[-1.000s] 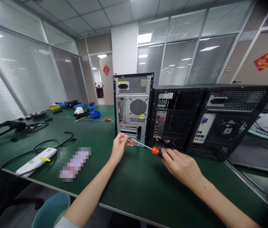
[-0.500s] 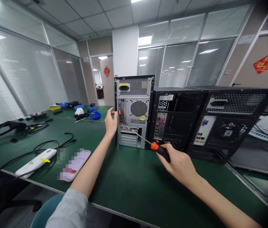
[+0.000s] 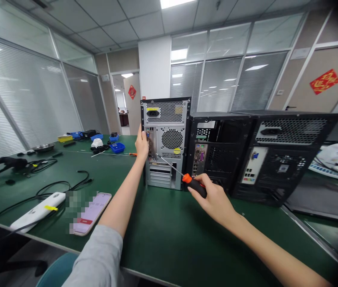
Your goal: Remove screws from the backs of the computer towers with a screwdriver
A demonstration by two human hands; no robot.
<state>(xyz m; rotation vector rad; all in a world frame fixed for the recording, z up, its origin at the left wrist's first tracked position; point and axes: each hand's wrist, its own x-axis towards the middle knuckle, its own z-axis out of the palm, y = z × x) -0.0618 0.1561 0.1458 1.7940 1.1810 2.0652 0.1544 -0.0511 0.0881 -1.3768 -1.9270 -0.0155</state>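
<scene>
A silver-backed computer case stands upright on the table, its rear side facing me. My left hand lies against the left edge of this case, fingers stretched upward along its side. In my right hand is a screwdriver with a black and orange handle, its shaft slanting up to the left. The screwdriver's tip is at the lower part of the port panel, just above the slot covers. Whether the tip touches the case, I cannot tell.
Two black computer cases stand close on the right. A phone, a white power strip and black cables lie at left. Farther back are blue trays, a metal bowl and another orange-handled tool.
My left hand has gone from spread fingers beside the case to lying along its side. The screwdriver tip has shifted slightly up and left. The whole view has shifted a little.
</scene>
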